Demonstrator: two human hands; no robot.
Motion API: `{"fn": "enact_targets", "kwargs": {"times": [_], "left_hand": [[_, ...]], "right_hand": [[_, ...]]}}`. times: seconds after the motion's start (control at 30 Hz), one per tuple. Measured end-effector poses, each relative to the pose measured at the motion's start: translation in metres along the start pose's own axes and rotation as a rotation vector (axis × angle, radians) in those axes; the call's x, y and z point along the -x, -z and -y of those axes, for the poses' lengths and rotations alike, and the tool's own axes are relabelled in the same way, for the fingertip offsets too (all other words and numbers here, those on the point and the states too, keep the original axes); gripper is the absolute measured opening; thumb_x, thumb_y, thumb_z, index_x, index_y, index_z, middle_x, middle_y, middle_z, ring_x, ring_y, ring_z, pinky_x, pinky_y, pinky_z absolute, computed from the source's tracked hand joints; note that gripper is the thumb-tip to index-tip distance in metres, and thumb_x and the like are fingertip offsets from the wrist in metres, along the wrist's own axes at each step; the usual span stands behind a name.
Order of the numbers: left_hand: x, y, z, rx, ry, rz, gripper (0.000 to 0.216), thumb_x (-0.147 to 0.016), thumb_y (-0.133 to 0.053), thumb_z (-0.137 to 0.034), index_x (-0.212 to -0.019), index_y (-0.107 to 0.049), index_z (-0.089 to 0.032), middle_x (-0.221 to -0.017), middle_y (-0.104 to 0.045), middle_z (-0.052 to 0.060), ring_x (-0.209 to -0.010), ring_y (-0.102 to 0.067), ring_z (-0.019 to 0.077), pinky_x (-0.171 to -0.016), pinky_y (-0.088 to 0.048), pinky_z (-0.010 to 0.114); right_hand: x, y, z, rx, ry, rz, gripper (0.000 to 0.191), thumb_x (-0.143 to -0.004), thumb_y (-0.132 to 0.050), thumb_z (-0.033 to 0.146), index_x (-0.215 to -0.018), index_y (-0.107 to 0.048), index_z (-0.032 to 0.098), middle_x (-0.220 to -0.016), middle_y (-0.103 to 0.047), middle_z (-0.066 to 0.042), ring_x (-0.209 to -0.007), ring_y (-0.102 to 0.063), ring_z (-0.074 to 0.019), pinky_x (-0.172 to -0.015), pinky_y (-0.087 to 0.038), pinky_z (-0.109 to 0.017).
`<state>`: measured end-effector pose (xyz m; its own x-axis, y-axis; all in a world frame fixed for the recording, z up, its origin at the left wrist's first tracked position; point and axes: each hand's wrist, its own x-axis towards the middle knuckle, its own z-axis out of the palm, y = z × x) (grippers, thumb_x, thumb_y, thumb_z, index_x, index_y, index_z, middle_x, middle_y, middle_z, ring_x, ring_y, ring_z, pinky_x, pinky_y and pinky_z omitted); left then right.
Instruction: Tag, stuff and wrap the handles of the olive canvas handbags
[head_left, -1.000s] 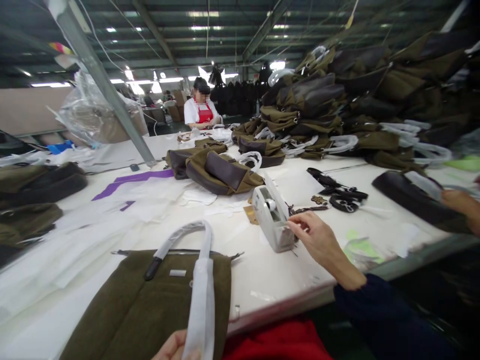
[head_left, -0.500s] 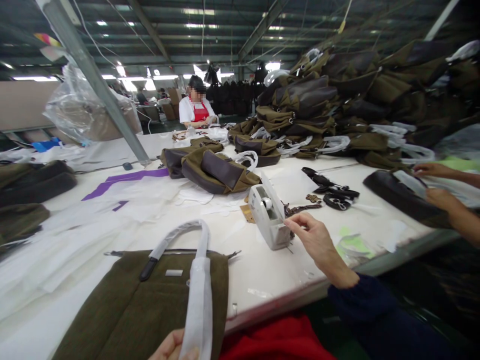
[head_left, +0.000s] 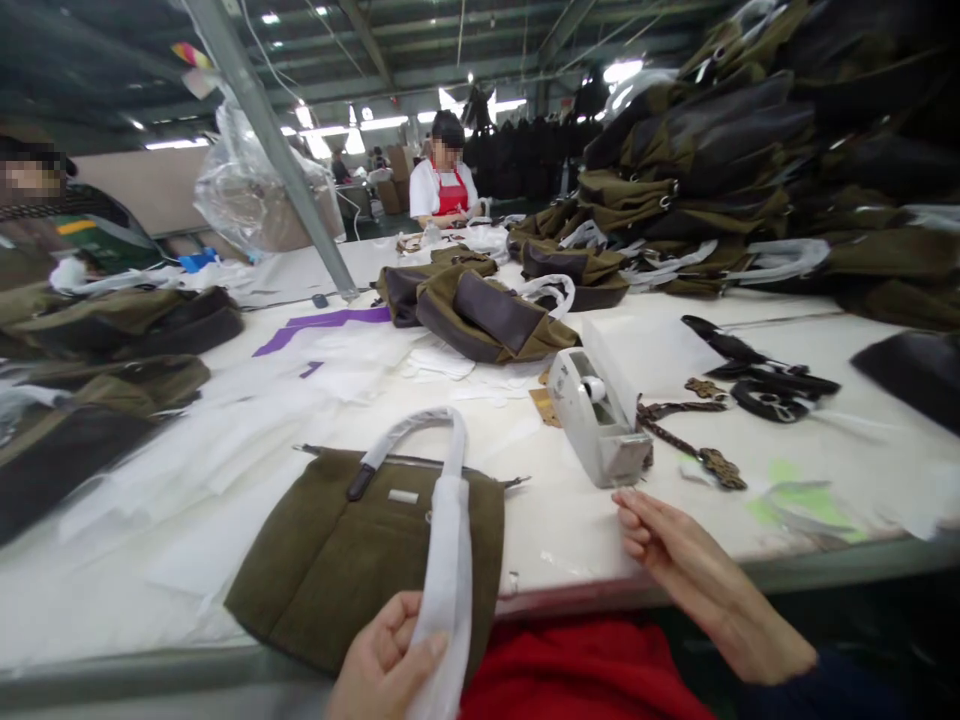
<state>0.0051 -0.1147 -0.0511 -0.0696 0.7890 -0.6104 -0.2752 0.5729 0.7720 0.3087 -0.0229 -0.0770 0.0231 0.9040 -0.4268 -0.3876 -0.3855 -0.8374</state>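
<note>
An olive-green handbag [head_left: 337,540] lies at the table's near edge. Its handle [head_left: 448,560] is wrapped in white paper, and my left hand [head_left: 394,655] grips the wrapped strip with the thumb on top. My right hand [head_left: 675,560] is just in front of a grey tape dispenser [head_left: 600,420], its fingertips pinched together. What the pinch holds, perhaps a bit of clear tape, is too small to make out.
Braided cords with brown tags [head_left: 720,468] and black straps [head_left: 780,385] lie right of the dispenser. Bags are piled high [head_left: 697,170] at the back right. More bags [head_left: 120,320] sit at the left, near a slanted metal post [head_left: 277,150]. A co-worker [head_left: 448,185] sits beyond the table.
My right hand has come away from the dispenser toward me, fingers still pinched. My left hand keeps hold of the wrapped handle. The view has swung left, bringing another person into sight.
</note>
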Motion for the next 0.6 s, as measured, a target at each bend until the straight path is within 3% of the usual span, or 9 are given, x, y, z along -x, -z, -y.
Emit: {"fn": "enact_targets", "kwargs": {"times": [0.17, 0.23, 0.37, 0.6], "left_hand": [[0.002, -0.001, 0.002, 0.035, -0.016, -0.001, 0.052, -0.059, -0.089, -0.04, -0.095, -0.063, -0.013, -0.076, -0.072, 0.006, -0.048, -0.058, 0.0104, -0.05, -0.051, 0.022], [0.004, -0.001, 0.002, 0.039, -0.023, 0.0, 0.054, -0.06, -0.089, -0.04, -0.098, -0.062, -0.013, -0.078, -0.072, 0.007, -0.05, -0.059, 0.0111, -0.05, -0.051, 0.022], [0.006, -0.001, 0.0, 0.057, -0.036, 0.047, 0.053, -0.062, -0.087, -0.04, -0.1, -0.062, -0.012, -0.082, -0.073, 0.009, -0.052, -0.06, 0.0114, -0.052, -0.05, 0.022], [0.004, 0.001, 0.001, 0.108, -0.063, 0.089, 0.048, -0.063, -0.087, -0.037, -0.096, -0.063, -0.012, -0.081, -0.073, 0.008, -0.065, -0.065, 0.0148, -0.059, -0.049, 0.02]], "right_hand": [[0.036, -0.074, -0.003, 0.148, -0.214, 0.569, 0.033, -0.082, -0.071, 0.045, -0.078, -0.063, 0.013, -0.051, -0.048, 0.005, -0.041, -0.037, -0.0046, -0.042, -0.029, -0.018], [0.039, -0.102, -0.007, 0.258, -0.238, 0.696, 0.033, -0.082, -0.07, 0.045, -0.076, -0.063, 0.013, -0.051, -0.052, 0.004, -0.04, -0.04, -0.0045, -0.042, -0.029, -0.017], [0.033, -0.129, -0.017, 0.444, -0.24, 0.746, 0.035, -0.079, -0.07, 0.047, -0.072, -0.06, 0.015, -0.051, -0.053, 0.005, -0.038, -0.039, -0.0043, -0.039, -0.029, -0.017], [0.027, -0.132, -0.027, 0.615, -0.225, 0.693, 0.034, -0.079, -0.068, 0.046, -0.067, -0.056, 0.016, -0.048, -0.053, 0.004, -0.037, -0.04, -0.0052, -0.038, -0.027, -0.016]]}}
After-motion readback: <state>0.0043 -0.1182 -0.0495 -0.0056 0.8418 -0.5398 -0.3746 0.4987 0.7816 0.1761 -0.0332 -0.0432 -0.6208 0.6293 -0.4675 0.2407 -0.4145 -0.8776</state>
